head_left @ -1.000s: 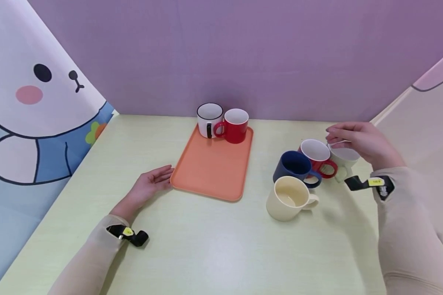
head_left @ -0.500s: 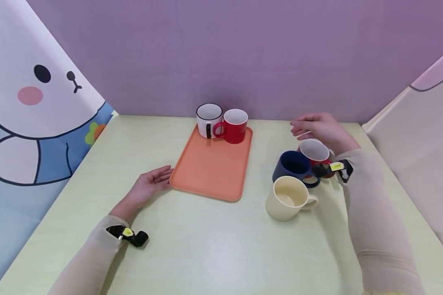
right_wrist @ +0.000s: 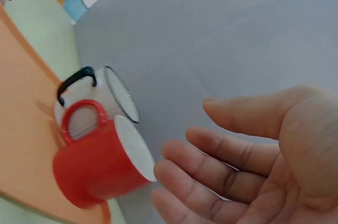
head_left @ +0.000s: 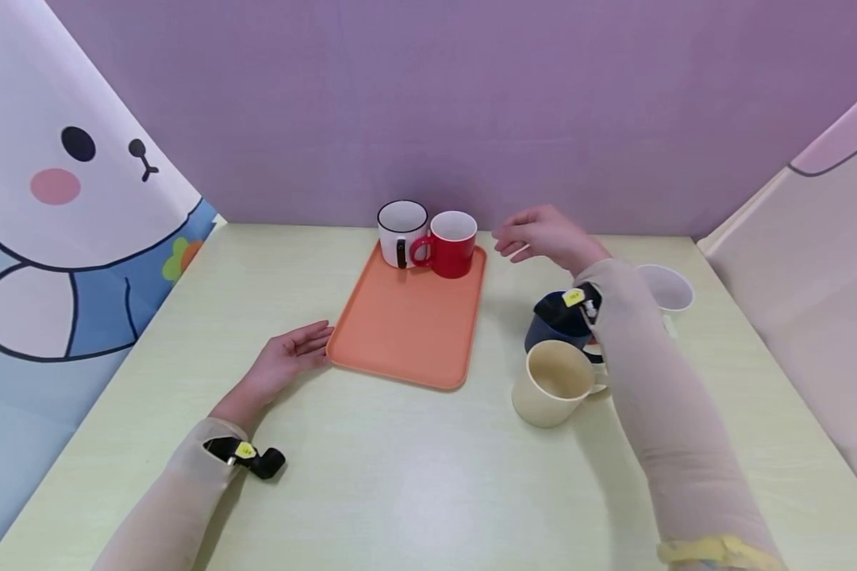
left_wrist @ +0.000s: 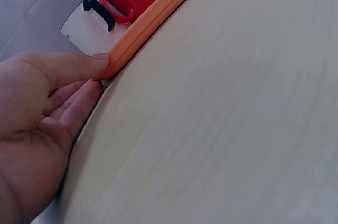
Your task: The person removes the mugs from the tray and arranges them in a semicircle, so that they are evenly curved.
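My left hand [head_left: 289, 355] is at the near left corner of the orange tray [head_left: 403, 333]; in the left wrist view its thumb [left_wrist: 84, 68] lies on the rim with the fingers below, pinching the edge. On the tray's far end stand a white mug [head_left: 393, 244] with black rim and handle and a red mug [head_left: 453, 252], both upright, handles close together. My right hand [head_left: 546, 236] hangs in the air just right of the red mug, fingers loosely bent, holding nothing. In the right wrist view its fingertips overlap the red mug's [right_wrist: 100, 163] rim edge.
Right of the tray stand a dark blue mug [head_left: 546, 337] and a cream mug [head_left: 546, 396]. A pale mug [head_left: 670, 289] shows behind the right sleeve [head_left: 657, 396], which hides another red mug almost wholly. A purple wall [head_left: 428, 111] closes off the table's back.
My right hand has swept left, from over the pale mug, past the mug group, to beside the red mug on the tray. The left hand and the tray have stayed put.
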Action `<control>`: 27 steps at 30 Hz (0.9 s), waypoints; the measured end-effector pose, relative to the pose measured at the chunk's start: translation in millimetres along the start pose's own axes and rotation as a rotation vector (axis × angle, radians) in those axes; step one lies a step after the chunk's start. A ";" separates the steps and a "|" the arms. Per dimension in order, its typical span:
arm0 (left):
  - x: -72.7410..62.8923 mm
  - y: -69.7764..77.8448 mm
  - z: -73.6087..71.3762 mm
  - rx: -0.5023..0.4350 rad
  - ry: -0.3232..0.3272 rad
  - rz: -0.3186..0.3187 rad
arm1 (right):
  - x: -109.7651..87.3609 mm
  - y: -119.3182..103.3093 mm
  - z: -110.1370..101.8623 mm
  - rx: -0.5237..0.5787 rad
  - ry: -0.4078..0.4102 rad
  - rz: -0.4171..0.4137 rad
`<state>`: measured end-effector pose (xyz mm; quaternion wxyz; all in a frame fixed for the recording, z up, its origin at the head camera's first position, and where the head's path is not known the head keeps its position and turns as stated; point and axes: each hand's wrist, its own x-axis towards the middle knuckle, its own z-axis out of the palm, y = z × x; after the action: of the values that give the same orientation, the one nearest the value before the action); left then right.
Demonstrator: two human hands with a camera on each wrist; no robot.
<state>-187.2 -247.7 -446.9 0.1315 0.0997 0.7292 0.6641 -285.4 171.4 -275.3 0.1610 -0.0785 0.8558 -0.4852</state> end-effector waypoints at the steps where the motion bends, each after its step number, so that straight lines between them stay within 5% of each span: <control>1: 0.3 -0.1 0.0 0.002 0.001 -0.002 | 4.2 -1.2 4.1 -0.002 -0.011 0.003; 14: 3.5 -1.2 -0.1 0.036 0.017 -0.016 | 51.2 -9.8 59.6 -0.068 -0.046 0.028; 27: 2.1 -1.6 0.3 0.017 0.013 -0.004 | 80.5 -1.4 106.0 0.112 -0.025 0.048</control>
<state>-189.0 -246.9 -448.6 0.1273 0.0951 0.7359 0.6582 -323.4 61.9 -340.8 0.1874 -0.0546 0.8270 -0.5272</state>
